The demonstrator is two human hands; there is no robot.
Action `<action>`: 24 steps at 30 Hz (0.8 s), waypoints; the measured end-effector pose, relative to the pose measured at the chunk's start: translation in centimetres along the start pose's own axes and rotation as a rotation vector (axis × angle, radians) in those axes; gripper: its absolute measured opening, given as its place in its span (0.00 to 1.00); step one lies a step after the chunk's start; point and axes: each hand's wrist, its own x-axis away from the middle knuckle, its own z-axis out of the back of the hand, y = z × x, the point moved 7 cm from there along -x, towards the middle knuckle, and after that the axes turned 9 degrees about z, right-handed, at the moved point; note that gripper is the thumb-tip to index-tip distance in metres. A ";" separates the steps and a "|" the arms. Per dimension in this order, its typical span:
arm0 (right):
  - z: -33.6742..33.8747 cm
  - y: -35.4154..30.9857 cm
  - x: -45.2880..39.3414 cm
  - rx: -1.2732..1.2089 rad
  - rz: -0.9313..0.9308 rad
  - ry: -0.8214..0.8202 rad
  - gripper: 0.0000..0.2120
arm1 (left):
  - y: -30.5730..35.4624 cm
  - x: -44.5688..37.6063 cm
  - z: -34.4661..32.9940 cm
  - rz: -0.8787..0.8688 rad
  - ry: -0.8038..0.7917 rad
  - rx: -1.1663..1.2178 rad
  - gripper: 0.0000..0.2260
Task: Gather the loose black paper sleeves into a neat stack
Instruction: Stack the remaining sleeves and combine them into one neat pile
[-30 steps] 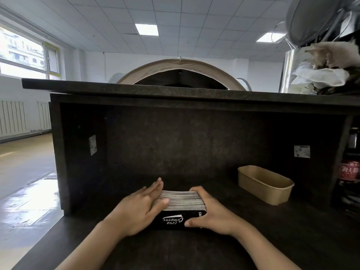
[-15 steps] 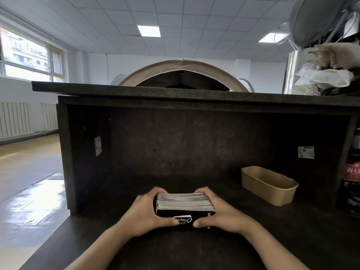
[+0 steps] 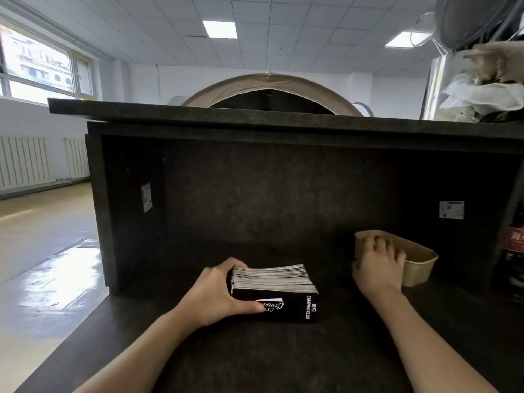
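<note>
Left hand wrapped round the left end of the stack of sleeves, fingers curled over the far edge, thumb pressed flat on the black near face just beside the white script. Right hand off the stack and well to its right, fingers hooked over the near left rim of the paper tray, thumb down at the outer wall; gripping the rim or only resting on it, cannot tell. Stack standing on edge on the dark counter, between the two hands, squared up, pale sheet edges facing up, near face black with white lettering reading "CAMPING CLUB" along its right end. Tan tray to the right of the stack, apart from it, open side up, set near the back wall of the dark recess. White sticker on the left inner wall, another white label on the back wall above the tray. Dark bottle with a red label at the far right edge, partly cut off. Thick dark shelf overhead, with crumpled paper and a shiny metal container on its right end. Beyond the shelf, the arched top of a beige tent, white walls, ceiling panels with lit lamps, a window and radiators at the left over a glossy floor.
</note>
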 end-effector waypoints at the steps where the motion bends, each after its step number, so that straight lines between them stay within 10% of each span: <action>1: -0.3 0.4 -0.1 0.014 -0.037 -0.045 0.31 | 0.0 0.0 0.0 0.001 -0.003 0.005 0.31; 12: 3.1 -2.2 1.1 0.091 0.044 0.087 0.18 | 0.5 0.3 0.8 0.018 0.081 0.053 0.31; 18: 1.5 -6.7 2.1 -0.430 0.406 0.102 0.20 | 0.3 0.7 4.4 0.061 0.226 0.330 0.33; 24: 4.3 -10.4 5.1 -0.939 0.594 -0.225 0.16 | -0.1 1.1 6.6 0.050 0.293 0.541 0.34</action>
